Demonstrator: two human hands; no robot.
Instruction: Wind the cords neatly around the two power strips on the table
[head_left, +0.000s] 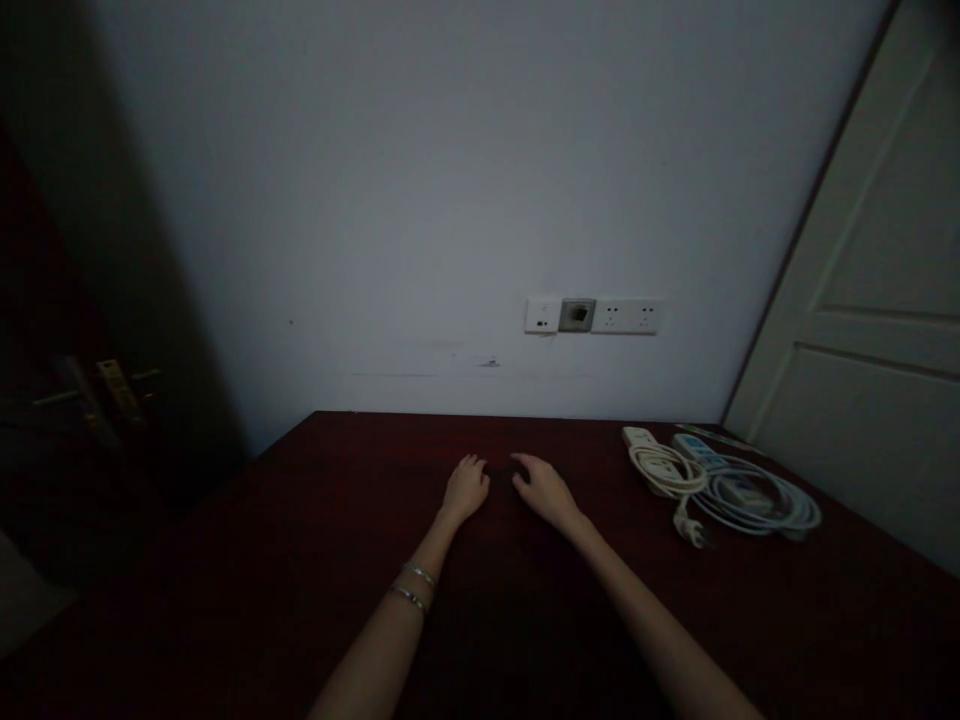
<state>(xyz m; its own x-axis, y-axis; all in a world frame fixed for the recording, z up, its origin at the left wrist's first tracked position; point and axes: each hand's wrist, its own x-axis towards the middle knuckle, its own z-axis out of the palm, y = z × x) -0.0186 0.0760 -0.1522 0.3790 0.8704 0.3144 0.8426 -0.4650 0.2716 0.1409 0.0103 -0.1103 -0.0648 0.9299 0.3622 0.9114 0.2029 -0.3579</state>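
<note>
"On the dark red tabletop (405, 440), how are the hands arranged?"

"The left hand (466, 487) lies palm down near the middle, its fingers pointing toward the wall (420, 200); two metal bangles (414, 586) circle that forearm. The right hand (546, 490) is just beside it, apart, with thumb and forefinger curved and a narrow gap between their tips."

"Is anything held?"

"One cannot tell. A dark patch (501, 468) lies between the two hands, too dim to identify. The left palm is hidden."

"And to the right of the hands?"

"Well apart from them, a white extension lead (639, 437) lies with its cable coiled and its plug (691, 530) toward the viewer. Just beside it is a blue-faced extension lead (697, 450) with a larger coil. Above the table, wall sockets (626, 317) form a row."
</note>
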